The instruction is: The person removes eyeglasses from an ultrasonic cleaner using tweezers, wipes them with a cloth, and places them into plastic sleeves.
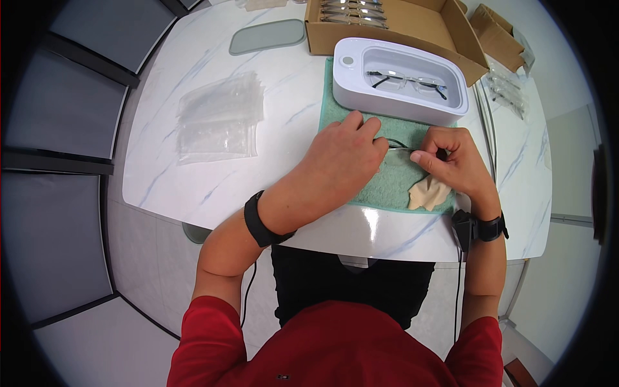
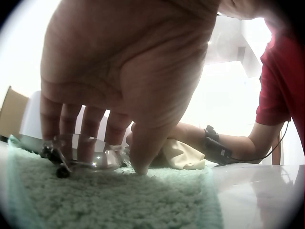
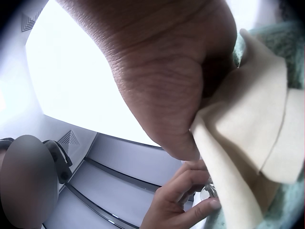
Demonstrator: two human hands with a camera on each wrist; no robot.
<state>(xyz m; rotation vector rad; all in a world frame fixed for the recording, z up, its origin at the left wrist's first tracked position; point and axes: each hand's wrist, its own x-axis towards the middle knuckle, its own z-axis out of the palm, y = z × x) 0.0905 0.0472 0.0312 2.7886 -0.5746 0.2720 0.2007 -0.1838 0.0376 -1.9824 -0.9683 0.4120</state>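
Observation:
Low over a green towel point(image 1: 377, 193), my left hand point(image 1: 342, 158) holds a pair of eyeglasses point(image 1: 398, 143) between thumb and fingers. Clear lenses point(image 2: 86, 150) and dark tips show under the palm in the left wrist view. My right hand point(image 1: 459, 161) pinches the other side of the eyeglasses with thumb and forefinger. A cream cleaning cloth point(image 1: 428, 193) hangs below the right palm onto the towel; its folds fill much of the right wrist view. Just beyond both hands stands a white ultrasonic cleaner point(image 1: 400, 106), its lid off, with another pair of glasses point(image 1: 406, 80) in its basin.
Behind the cleaner sits a cardboard box point(image 1: 412, 32) with several glasses along its left side. Clear plastic bags point(image 1: 219, 119) lie at the left, below a grey-green lid point(image 1: 267, 37). Bagged glasses point(image 1: 506, 90) and a small carton point(image 1: 496, 39) are at the right.

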